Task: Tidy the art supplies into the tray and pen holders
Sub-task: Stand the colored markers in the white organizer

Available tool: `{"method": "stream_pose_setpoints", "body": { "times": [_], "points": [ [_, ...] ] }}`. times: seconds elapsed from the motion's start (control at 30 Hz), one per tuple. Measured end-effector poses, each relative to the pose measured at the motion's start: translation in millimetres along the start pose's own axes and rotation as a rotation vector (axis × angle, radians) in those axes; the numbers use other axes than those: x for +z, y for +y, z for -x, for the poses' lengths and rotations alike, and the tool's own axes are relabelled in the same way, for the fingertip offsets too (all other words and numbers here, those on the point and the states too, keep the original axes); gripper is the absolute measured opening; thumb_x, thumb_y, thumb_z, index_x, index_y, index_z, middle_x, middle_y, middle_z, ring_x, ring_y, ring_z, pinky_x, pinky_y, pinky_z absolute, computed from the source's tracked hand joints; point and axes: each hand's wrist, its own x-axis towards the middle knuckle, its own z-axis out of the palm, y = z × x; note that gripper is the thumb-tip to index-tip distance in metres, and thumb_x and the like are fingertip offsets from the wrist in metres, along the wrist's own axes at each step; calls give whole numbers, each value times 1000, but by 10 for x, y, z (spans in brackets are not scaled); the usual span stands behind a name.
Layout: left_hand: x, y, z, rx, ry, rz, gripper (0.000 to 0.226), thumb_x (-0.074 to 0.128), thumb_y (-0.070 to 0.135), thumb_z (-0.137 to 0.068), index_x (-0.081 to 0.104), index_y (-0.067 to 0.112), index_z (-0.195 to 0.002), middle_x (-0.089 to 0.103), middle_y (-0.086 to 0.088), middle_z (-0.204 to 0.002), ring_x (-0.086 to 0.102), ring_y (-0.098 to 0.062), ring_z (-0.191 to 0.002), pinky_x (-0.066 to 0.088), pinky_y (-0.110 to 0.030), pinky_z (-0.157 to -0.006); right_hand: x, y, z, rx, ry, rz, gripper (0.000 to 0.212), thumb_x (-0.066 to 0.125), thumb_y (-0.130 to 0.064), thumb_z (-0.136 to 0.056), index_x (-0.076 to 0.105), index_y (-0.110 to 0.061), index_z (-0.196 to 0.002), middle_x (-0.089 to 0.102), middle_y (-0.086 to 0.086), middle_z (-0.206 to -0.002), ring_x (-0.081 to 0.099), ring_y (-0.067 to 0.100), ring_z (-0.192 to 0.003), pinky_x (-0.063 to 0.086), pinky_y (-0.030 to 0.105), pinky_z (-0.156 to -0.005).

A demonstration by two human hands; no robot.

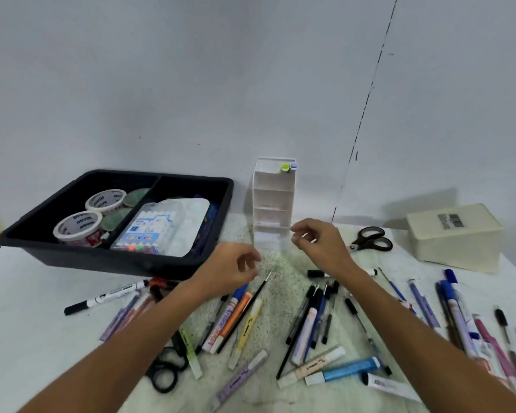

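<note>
The right edge cuts off a dark ring-shaped object and the ends of several pens, and motion blur smears the markers lying under the right forearm, so their labels cannot be read. A patterned object at the left edge is only partly in view.

The left hand (231, 268) hovers above the scattered pens with its fingers loosely curled, holding nothing that can be seen. The right hand (318, 241) hangs just in front of the white pen holder (273, 201); its fingertips seem drawn together, perhaps pinching something small, though blur hides it.

The pen holder is a tall stepped plastic rack against the wall, with a green-capped marker (285, 167) and a lilac-capped one in its top compartment. To its left sits the black tray (218, 204), divided in two: tape rolls (78, 226) on one side, a clear pack of colour pens (149, 231) on the other.

Between the forearms lie an orange marker (236, 315), a thin black paintbrush (251, 305) and a blue tube (350, 369). Black scissors (370, 239) rest beside an upturned cream box (456, 236).
</note>
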Motion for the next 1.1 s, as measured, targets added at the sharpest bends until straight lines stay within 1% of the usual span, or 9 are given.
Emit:
{"method": "stream_pose_setpoints", "body": {
  "times": [0.13, 0.27, 0.37, 0.43, 0.57, 0.67, 0.8, 1.03, 1.1],
  "points": [
    [202, -251, 300, -73, -90, -240, 25, 72, 34, -80, 70, 17, -99, 53, 8, -85, 55, -11, -83, 44, -26, -73, 277, 156, 264, 67, -279, 91, 12, 73, -14, -84, 72, -13, -96, 67, -5, -81, 57, 2, -63, 48, 23, -65],
    [265, -303, 440, -125, -114, -315, 39, 71, 46, -79, 69, 23, -109, 48, 5, -91, 46, -10, -85, 35, -25, -68, 528, 135, 414, 32, -503, 325, 46, 73, -51, -78, 70, -17, -108, 58, -4, -93, 54, 9, -79, 50, 31, -70],
    [283, -270, 460, -118, -90, -335, 40, 70, 43, -81, 69, 23, -115, 46, 5, -91, 47, -11, -86, 32, -22, -68, 665, 106, 483, -56, -564, 554, 63, 64, -77, -67, 64, -16, -85, 51, -2, -86, 50, 12, -73, 40, 27, -62],
    [295, -235, 467, -118, -77, -352, 38, 69, 41, -82, 69, 23, -116, 46, 4, -93, 50, -13, -89, 34, -22, -70, 732, 96, 523, -78, -543, 651, 68, 61, -82, -62, 59, -15, -77, 49, -2, -83, 48, 14, -72, 41, 29, -63],
    [324, -172, 477, -116, -39, -390, 31, 67, 39, -82, 74, 21, -106, 51, 1, -94, 55, -17, -90, 39, -25, -70, 822, 81, 577, -70, -460, 710, 65, 65, -78, -60, 58, -16, -76, 46, -4, -84, 45, 15, -76, 37, 29, -62],
    [346, -157, 466, -156, -21, -405, 25, 68, 43, -81, 74, 19, -86, 48, 4, -90, 53, -15, -85, 33, -23, -66, 866, 57, 607, -12, -420, 703, 62, 70, -75, -59, 56, -16, -72, 44, -4, -81, 47, 15, -76, 34, 29, -60],
    [373, -164, 463, -222, -12, -376, 22, 70, 41, -79, 73, 20, -81, 45, 5, -87, 49, -13, -81, 30, -24, -63, 889, 26, 617, 95, -424, 648, 60, 76, -69, -57, 54, -14, -67, 46, -4, -78, 51, 16, -72, 32, 28, -52],
    [343, -126, 367, -310, 34, -165, 13, 73, 29, -75, 70, 20, -66, 52, 5, -80, 53, -12, -74, 47, -29, -67, 798, 2, 520, 199, -439, 449, 49, 86, -45, -62, 61, -16, -93, 53, 0, -101, 55, 17, -85, 48, 33, -71],
    [319, -115, 324, -323, 55, -122, 13, 74, 29, -74, 68, 23, -64, 54, 7, -79, 55, -9, -74, 48, -29, -67, 778, -1, 508, 200, -454, 473, 58, 84, -47, -64, 59, -16, -106, 54, 0, -106, 55, 18, -91, 49, 32, -75]
  ]
}}
